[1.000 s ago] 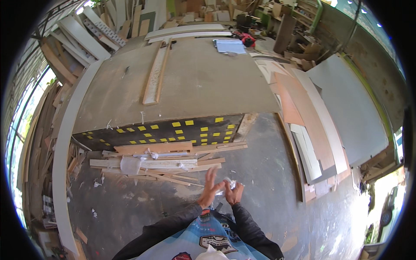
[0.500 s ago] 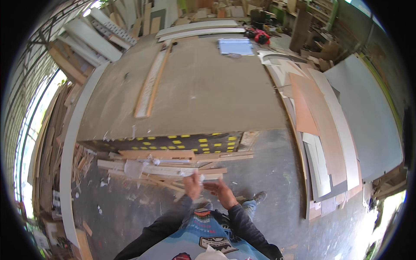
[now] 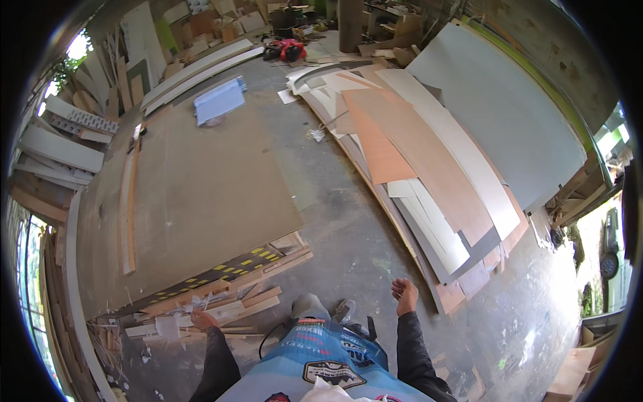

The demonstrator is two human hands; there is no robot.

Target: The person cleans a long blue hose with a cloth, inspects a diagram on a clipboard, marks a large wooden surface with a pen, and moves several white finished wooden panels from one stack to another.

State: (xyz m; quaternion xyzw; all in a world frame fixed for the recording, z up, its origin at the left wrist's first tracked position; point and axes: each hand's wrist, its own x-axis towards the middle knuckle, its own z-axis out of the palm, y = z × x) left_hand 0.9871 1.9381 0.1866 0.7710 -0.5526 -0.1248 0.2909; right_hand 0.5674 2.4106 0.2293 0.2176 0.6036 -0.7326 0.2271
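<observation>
My left hand (image 3: 205, 319) hangs out to the left with fingers loosely spread, in front of scrap wood strips (image 3: 251, 305). Some whitish crumpled plastic (image 3: 169, 327) appears beside its fingertips; no grip on it shows. Away to the right, my right hand (image 3: 404, 296) is raised over the floor, its fingers loosely bent and apart with nothing in them. It is nearest to the lower end of a stack of sheet panels (image 3: 429, 167), not touching it.
A large low worktable (image 3: 194, 187) with black-yellow edging stands at left, bearing a long wooden strip (image 3: 128, 208) and a light-blue sheet (image 3: 220, 102). A big grey panel (image 3: 499, 110) leans at right. Grey floor (image 3: 341, 221) runs between table and stack.
The view has swung to the right, so the table now sits farther left. My hands, close together before, have moved wide apart. My feet have changed position.
</observation>
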